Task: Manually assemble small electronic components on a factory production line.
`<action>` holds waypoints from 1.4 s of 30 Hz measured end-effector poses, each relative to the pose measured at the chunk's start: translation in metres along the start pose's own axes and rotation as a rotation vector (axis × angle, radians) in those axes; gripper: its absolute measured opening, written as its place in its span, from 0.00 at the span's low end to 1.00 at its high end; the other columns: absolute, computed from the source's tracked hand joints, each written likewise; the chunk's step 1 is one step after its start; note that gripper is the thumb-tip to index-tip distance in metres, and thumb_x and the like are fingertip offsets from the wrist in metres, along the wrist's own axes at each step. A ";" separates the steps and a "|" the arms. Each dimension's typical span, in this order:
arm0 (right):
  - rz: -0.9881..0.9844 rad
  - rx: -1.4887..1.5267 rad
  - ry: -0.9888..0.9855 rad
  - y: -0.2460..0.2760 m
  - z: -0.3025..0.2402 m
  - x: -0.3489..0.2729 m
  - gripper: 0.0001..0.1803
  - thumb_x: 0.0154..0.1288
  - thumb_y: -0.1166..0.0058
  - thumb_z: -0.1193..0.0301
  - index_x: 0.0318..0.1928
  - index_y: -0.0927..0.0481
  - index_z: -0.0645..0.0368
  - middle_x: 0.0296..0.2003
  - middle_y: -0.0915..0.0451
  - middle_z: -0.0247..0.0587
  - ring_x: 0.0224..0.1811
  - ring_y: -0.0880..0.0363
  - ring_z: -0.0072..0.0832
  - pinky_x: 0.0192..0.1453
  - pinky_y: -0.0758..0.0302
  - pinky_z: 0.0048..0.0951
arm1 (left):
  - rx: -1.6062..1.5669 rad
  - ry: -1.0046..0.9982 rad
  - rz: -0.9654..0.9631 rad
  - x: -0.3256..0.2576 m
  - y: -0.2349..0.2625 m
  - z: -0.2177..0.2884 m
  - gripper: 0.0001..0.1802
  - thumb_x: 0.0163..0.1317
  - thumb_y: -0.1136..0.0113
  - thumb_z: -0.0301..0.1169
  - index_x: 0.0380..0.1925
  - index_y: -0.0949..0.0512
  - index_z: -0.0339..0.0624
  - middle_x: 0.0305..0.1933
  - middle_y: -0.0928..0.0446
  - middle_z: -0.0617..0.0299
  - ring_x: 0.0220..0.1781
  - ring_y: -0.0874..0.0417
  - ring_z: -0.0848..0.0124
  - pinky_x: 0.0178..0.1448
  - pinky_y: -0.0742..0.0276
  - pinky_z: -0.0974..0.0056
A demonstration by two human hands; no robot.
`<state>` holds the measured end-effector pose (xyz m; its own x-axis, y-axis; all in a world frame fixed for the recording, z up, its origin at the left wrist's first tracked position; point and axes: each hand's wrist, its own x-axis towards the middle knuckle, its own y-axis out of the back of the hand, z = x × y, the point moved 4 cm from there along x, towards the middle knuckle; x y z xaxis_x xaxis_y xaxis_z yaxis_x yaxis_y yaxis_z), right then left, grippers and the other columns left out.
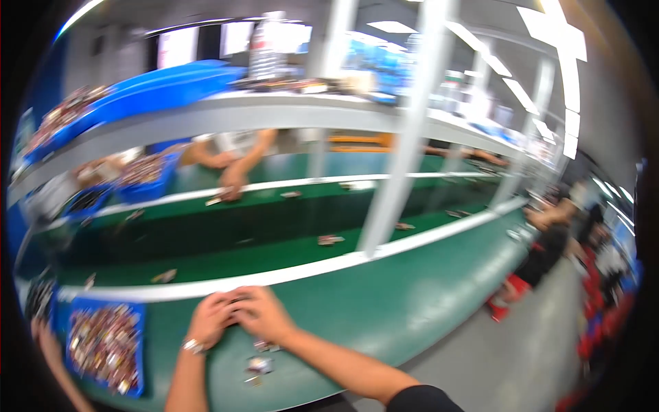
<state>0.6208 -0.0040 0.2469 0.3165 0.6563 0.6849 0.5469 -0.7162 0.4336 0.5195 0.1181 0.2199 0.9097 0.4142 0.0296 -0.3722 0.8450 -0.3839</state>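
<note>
My left hand, with a silvery band at its wrist, and my right hand meet over the green worktable. The fingers of both are curled together around something small and dark, mostly hidden and blurred. Beside my right forearm lie a few small parts, pale and brownish, too blurred to name. To the left of my left hand stands a blue bin heaped with small reddish, silver and tan parts.
Beyond a white rail runs a green conveyor belt with scattered small parts. A white post rises from the rail to a shelf holding a blue tray. Other people's hands work opposite; another arm is at left.
</note>
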 end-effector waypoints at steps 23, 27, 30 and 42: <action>-0.028 -0.128 -0.070 0.015 0.003 0.002 0.13 0.59 0.44 0.73 0.45 0.16 0.52 0.57 0.25 0.48 0.60 0.29 0.46 0.64 0.31 0.41 | 0.013 -0.003 -0.011 0.013 -0.012 -0.003 0.13 0.69 0.47 0.25 0.52 0.30 0.38 0.47 0.21 0.57 0.48 0.17 0.68 0.53 0.17 0.61; 0.074 -0.147 0.080 0.035 -0.010 0.011 0.10 0.51 0.36 0.77 0.37 0.16 0.53 0.42 0.21 0.37 0.45 0.22 0.36 0.45 0.22 0.34 | 0.008 0.032 -0.030 0.014 -0.025 -0.004 0.14 0.71 0.50 0.26 0.56 0.32 0.39 0.54 0.24 0.55 0.56 0.21 0.66 0.62 0.21 0.57; 0.026 -0.197 0.120 0.022 -0.015 0.011 0.10 0.51 0.36 0.78 0.36 0.17 0.54 0.37 0.22 0.34 0.41 0.22 0.33 0.41 0.22 0.32 | 0.001 0.034 -0.024 0.002 -0.019 0.003 0.15 0.72 0.50 0.27 0.56 0.32 0.40 0.55 0.25 0.55 0.57 0.21 0.67 0.62 0.21 0.57; 0.003 -0.346 0.080 0.017 -0.027 0.012 0.08 0.53 0.37 0.75 0.35 0.18 0.56 0.36 0.23 0.34 0.41 0.23 0.33 0.40 0.21 0.33 | 0.025 0.051 -0.023 0.007 -0.014 -0.002 0.15 0.72 0.52 0.27 0.57 0.31 0.40 0.53 0.23 0.58 0.53 0.20 0.72 0.58 0.19 0.63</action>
<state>0.6130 -0.0151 0.2787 0.2480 0.6434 0.7243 0.2468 -0.7649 0.5950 0.5316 0.1089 0.2235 0.9259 0.3777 -0.0091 -0.3553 0.8623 -0.3609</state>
